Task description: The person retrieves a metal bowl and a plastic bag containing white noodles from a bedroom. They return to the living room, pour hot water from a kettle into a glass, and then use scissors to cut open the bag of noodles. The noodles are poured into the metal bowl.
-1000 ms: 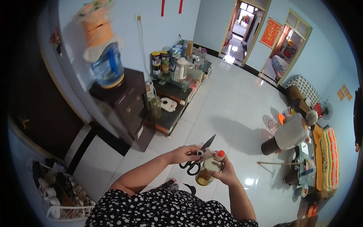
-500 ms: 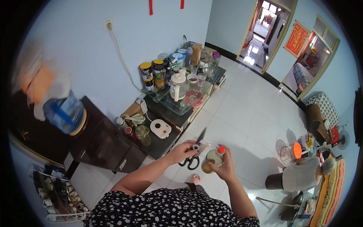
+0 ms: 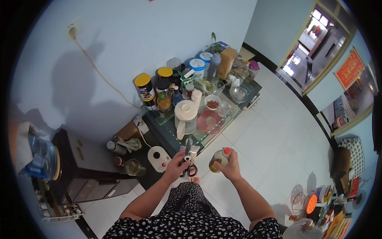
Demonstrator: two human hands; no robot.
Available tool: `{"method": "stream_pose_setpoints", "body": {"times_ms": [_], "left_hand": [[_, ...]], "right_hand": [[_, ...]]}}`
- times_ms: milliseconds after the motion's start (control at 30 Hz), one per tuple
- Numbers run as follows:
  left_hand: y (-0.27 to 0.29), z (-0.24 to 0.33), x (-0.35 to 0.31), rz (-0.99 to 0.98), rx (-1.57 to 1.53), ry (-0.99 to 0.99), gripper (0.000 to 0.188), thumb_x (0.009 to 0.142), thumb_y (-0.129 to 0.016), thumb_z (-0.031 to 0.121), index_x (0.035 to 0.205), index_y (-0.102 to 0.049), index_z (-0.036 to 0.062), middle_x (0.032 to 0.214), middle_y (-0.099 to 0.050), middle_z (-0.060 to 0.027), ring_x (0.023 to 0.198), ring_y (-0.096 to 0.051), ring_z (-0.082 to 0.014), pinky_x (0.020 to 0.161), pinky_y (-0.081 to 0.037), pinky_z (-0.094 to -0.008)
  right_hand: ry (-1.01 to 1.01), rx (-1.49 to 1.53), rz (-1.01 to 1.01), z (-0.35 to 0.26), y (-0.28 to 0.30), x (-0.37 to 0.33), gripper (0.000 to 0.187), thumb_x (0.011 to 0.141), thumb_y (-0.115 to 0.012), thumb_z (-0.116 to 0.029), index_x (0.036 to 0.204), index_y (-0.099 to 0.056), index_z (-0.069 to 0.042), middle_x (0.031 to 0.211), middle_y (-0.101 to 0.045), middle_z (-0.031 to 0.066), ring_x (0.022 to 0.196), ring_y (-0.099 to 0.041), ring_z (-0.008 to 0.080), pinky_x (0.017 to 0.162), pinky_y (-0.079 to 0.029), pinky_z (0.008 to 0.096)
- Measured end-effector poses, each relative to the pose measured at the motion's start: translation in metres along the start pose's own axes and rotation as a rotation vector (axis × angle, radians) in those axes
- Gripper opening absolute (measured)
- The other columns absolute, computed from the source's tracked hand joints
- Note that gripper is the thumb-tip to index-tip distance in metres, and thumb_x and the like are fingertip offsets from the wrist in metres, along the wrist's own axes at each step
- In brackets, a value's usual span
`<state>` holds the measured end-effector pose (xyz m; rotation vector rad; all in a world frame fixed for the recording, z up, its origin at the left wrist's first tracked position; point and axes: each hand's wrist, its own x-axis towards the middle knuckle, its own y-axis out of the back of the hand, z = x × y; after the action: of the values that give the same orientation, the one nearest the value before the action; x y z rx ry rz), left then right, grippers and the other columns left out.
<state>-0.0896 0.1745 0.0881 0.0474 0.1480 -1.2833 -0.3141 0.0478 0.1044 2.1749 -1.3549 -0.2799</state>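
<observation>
My left hand (image 3: 174, 169) is closed on a pair of black-handled scissors (image 3: 188, 147), the blades pointing up and away from me. A small clear packet (image 3: 195, 150) is pinched in the same hand, beside the blades; its contents are too small to make out. In my right hand (image 3: 231, 166), a clear glass bottle (image 3: 218, 159) with a red cap and some yellowish contents is held at a tilt. Both hands are in front of my body, just short of a glass-topped cabinet. On it stand a white-lidded glass kettle (image 3: 186, 115) and a pink basin (image 3: 209, 122).
A white bowl (image 3: 212, 102) of reddish bits, a metal bowl (image 3: 238, 95), and several jars and tins crowd the cabinet. A white power unit (image 3: 158, 158) with a red light sits lower left, near another bottle (image 3: 134, 167). A dark cabinet (image 3: 85, 167) stands farther left.
My view has shifted toward the glass-topped cabinet, which now appears larger and nearer. Both hands keep their hold; the scissors and packet now overlap the cabinet's near edge in view.
</observation>
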Motion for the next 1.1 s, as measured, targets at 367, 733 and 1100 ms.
{"method": "stream_pose_setpoints", "body": {"times_ms": [367,733,1100], "left_hand": [[-0.034,-0.016,0.176,0.157,0.163,0.143,0.031,0.085,-0.066,0.013,0.113,-0.062,0.0002,0.131,-0.046,-0.0109,0.124,-0.043,-0.0218,0.098,-0.038,-0.0308],[-0.082,-0.040,0.225,0.423,0.129,0.205,0.030,0.083,-0.066,0.011,0.109,-0.061,-0.0043,0.119,-0.052,-0.0118,0.103,-0.053,-0.0203,0.084,-0.043,-0.0285],[-0.117,-0.012,0.244,0.597,-0.068,0.235,0.025,0.085,-0.062,0.004,0.110,-0.062,-0.0013,0.112,-0.050,-0.0014,0.079,-0.050,-0.0052,0.065,-0.042,-0.0203]], "right_hand": [[0.072,-0.050,-0.025,0.118,-0.072,0.231,0.065,0.062,-0.079,-0.014,0.117,-0.046,-0.001,0.116,-0.048,0.0173,0.106,-0.046,0.0375,0.092,-0.040,0.0431],[0.183,0.089,-0.225,0.168,-0.096,0.313,0.061,0.065,-0.078,-0.015,0.117,-0.047,-0.005,0.119,-0.048,0.0136,0.110,-0.047,0.0353,0.092,-0.041,0.0429],[0.293,0.147,-0.304,0.196,-0.100,0.333,0.062,0.066,-0.078,-0.016,0.118,-0.045,-0.006,0.119,-0.047,0.0139,0.112,-0.044,0.0372,0.092,-0.039,0.0463]]}}
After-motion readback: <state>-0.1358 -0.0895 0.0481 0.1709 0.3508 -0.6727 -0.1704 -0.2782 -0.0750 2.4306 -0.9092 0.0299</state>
